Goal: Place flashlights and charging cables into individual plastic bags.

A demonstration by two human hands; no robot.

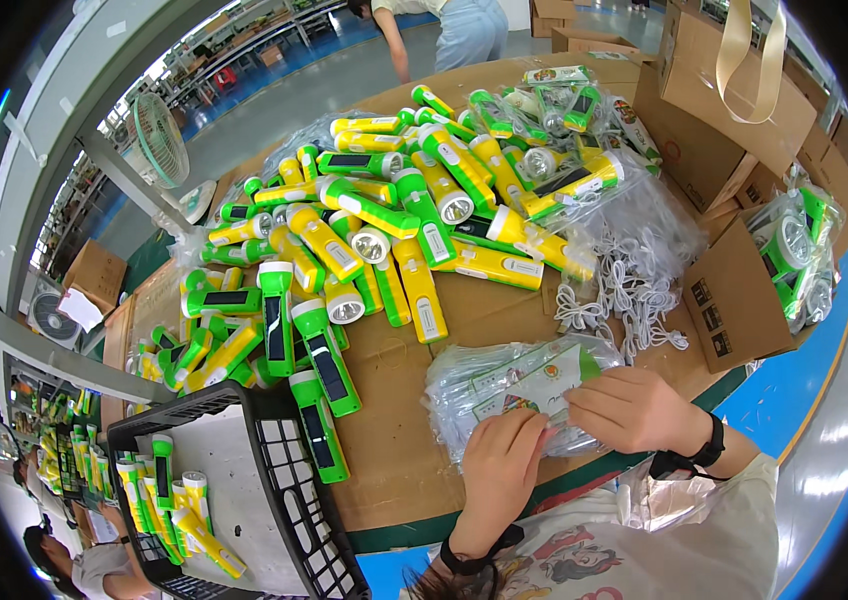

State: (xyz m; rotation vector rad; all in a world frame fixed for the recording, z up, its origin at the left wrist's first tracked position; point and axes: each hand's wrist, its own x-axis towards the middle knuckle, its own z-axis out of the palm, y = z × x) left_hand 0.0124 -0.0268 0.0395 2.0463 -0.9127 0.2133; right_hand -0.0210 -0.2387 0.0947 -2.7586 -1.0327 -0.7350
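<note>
your two hands, left hand and right hand, have fingertips pinched together on plastic from one pile of clear bags, on the table, right of one black crate.

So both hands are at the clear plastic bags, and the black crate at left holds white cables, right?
No: in the head view the black crate holds green and yellow flashlights instead. The left hand and right hand are indeed at the clear plastic bags.
</note>
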